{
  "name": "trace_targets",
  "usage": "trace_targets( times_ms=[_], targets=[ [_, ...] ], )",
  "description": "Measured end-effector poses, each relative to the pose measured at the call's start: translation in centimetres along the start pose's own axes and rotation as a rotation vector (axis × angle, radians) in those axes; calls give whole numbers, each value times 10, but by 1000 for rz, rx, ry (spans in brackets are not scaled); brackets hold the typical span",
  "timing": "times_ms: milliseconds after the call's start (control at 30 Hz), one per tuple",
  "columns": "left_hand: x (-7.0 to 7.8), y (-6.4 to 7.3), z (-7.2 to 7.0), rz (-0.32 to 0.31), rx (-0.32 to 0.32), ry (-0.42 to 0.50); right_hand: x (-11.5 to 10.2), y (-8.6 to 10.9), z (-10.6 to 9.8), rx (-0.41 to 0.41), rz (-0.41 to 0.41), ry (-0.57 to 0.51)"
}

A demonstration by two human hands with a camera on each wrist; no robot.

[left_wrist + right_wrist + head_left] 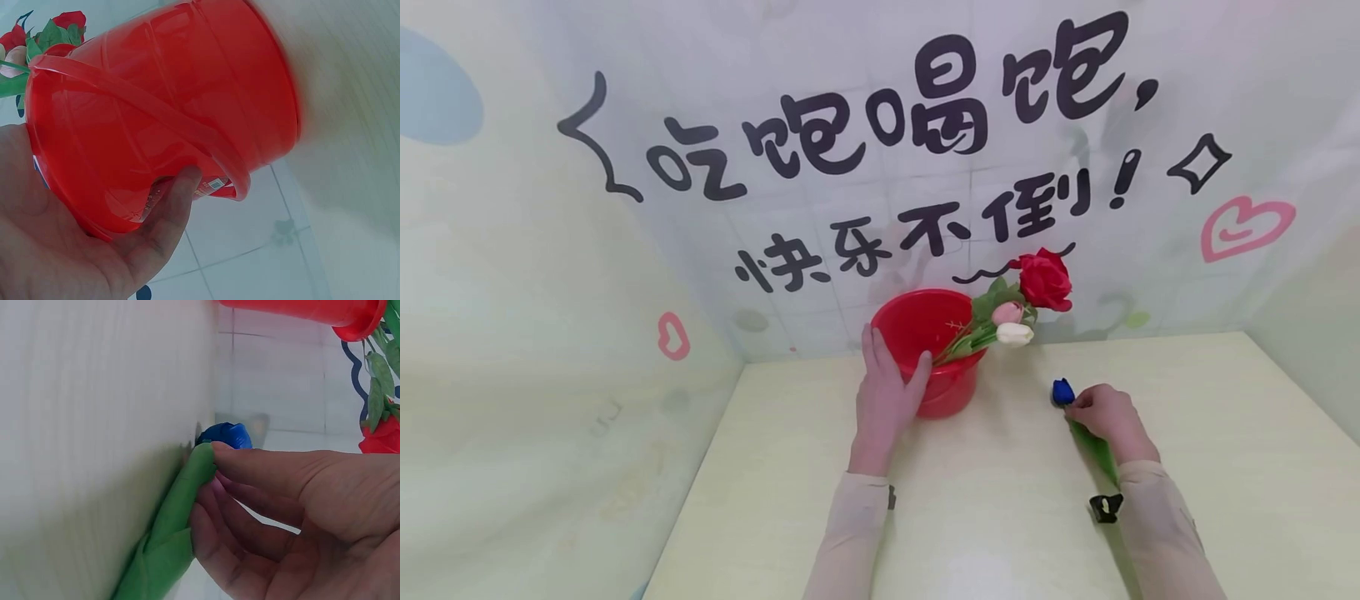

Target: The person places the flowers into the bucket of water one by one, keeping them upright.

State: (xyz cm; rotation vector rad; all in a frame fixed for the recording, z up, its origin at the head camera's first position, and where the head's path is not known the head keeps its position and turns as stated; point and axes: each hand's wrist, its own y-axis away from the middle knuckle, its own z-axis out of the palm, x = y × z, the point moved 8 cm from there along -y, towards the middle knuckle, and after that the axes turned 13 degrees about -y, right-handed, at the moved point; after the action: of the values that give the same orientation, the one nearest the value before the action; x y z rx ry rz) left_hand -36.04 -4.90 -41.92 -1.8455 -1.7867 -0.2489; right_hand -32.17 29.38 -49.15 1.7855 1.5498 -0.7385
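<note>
A red plastic bucket (943, 392) stands on the table near the back wall. My left hand (886, 396) grips its left side; in the left wrist view the fingers (169, 219) curve round the bucket wall, beside its red handle (144, 109). A red rose (1045, 279), a pink tulip (1008, 312) and a white tulip (1015, 335) lean out over the bucket's right rim. To the right, my right hand (1108, 417) pinches a blue tulip (1062, 392) just below its head. The green leaf (172, 519) of this tulip lies close along the tabletop.
The pale tabletop (1000, 500) runs up to a printed wall cloth (850, 192) with black lettering behind the bucket. Another cloth-covered wall (550, 333) borders the table at left. A small black piece (1105, 508) shows beside the right sleeve.
</note>
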Motion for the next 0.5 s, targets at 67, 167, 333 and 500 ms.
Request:
trace_targets(
  times_ms=[67, 167, 333, 500],
  targets=[
    [0, 0, 0, 2, 1, -1, -2, 1, 0, -3, -9, -9],
    [1, 0, 0, 5, 5, -4, -1, 1, 0, 4, 1, -20],
    [1, 0, 0, 7, 8, 0, 3, 0, -1, 2, 26, -36],
    [0, 0, -1, 0, -1, -4, -5, 4, -5, -20, 4, -45]
  ],
)
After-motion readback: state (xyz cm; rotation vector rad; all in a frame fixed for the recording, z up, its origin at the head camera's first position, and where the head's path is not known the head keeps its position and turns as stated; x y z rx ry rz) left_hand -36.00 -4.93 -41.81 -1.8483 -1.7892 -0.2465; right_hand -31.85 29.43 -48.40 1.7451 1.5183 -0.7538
